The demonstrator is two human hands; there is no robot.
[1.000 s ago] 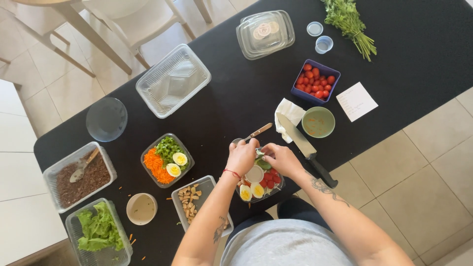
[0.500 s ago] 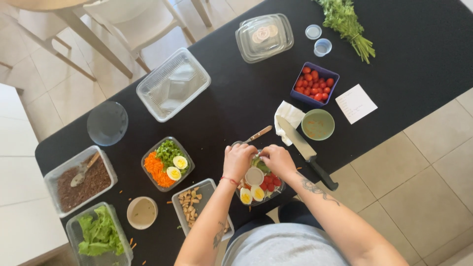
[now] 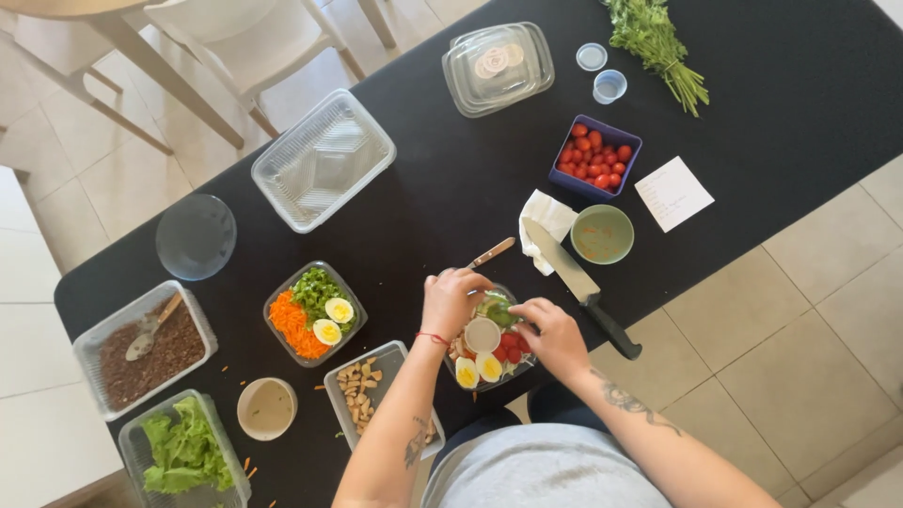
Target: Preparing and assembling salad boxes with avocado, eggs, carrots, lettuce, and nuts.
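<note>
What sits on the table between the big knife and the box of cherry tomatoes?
In the head view, a green bowl lies between the knife and the tomato box, with a white napkin just beside it.

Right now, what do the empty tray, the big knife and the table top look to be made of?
Empty tray: clear thin plastic, glossy, ribbed; the table shows through. Big knife: bright metal blade, probably steel; matte black handle, likely plastic. Table top: smooth matte black surface; what lies under the finish cannot be told.

Pale tiled floor (image 3: 800, 310) in daylight, black table (image 3: 800, 113), white chairs (image 3: 254, 42) beyond.
</note>
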